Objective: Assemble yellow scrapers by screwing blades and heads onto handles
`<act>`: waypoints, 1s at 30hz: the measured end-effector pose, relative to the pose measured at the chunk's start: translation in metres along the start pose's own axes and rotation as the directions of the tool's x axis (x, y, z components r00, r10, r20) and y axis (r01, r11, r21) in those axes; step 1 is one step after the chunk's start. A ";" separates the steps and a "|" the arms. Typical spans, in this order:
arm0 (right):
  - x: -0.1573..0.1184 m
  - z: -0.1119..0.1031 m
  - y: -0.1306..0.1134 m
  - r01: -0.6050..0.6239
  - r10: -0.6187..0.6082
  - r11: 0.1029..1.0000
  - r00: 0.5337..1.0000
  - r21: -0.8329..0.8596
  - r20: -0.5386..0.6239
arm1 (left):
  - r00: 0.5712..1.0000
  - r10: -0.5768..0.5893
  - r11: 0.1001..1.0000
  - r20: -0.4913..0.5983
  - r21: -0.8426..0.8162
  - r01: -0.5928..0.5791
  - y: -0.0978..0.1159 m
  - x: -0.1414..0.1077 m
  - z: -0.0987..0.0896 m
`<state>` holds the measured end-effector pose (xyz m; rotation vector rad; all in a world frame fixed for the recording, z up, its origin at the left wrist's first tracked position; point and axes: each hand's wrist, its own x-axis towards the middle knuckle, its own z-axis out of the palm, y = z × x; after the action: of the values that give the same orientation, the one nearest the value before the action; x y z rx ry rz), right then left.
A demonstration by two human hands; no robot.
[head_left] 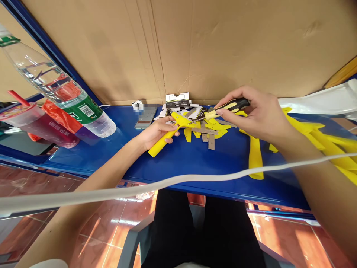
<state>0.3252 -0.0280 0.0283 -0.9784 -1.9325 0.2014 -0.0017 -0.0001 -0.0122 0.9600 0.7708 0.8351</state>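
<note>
Both hands were busy over the table, each one closed on something. Left hand (160, 133) was wrapped around the handle of a yellow plastic scraper (164, 140), head pointing far and right. Right hand (251, 115) pinched a black-and-yellow screwdriver (232, 105) between thumb and fingers, shaft angled left toward the scraper head. Shaft was over that head; contact couldn't be confirmed.

Scraper was held just above the middle of a blue table (92, 156), near the far edge. Just right of it lay a loose pile of yellow plastic parts (214, 128) with steel blades (211, 142) mixed in. Small printed card packaging (177, 99) stood at the far edge behind the pile. Another yellow scraper (255, 158) lay right of the pile, under the right forearm. More yellow pieces (329, 143) were heaped further right, next to a white plastic bag (315, 102).

Left end of the table: clear water bottle (52, 80), plastic cup with red straw (36, 124), and a partly pixelated phone (145, 117) closer to the left hand. Cardboard sheet (223, 48) covered the far side. White cable (167, 182) ran across the near side of the view.
</note>
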 end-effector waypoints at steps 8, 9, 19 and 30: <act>0.000 0.009 0.001 0.131 -0.119 0.989 0.977 0.060 -0.177 | 0.994 -0.073 0.996 0.077 -0.045 0.077 -0.020 -0.008 0.038; 0.000 0.009 0.000 0.134 -0.116 0.986 0.978 0.099 -0.172 | 0.993 -0.088 0.993 0.085 -0.069 0.094 -0.024 -0.008 0.043; -0.002 0.006 0.002 0.028 -0.009 0.951 0.998 0.307 -0.061 | 1.000 -0.027 0.982 0.008 -0.185 0.028 -0.040 0.016 0.077; -0.011 0.009 0.002 -0.040 0.045 0.973 0.999 0.227 -0.017 | 0.999 -0.010 0.978 -0.034 -0.207 0.003 -0.046 0.009 0.077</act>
<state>0.3219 -0.0316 0.0149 -0.8657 -1.8233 0.4247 0.0792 -0.0368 -0.0267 0.7588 0.7009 0.9091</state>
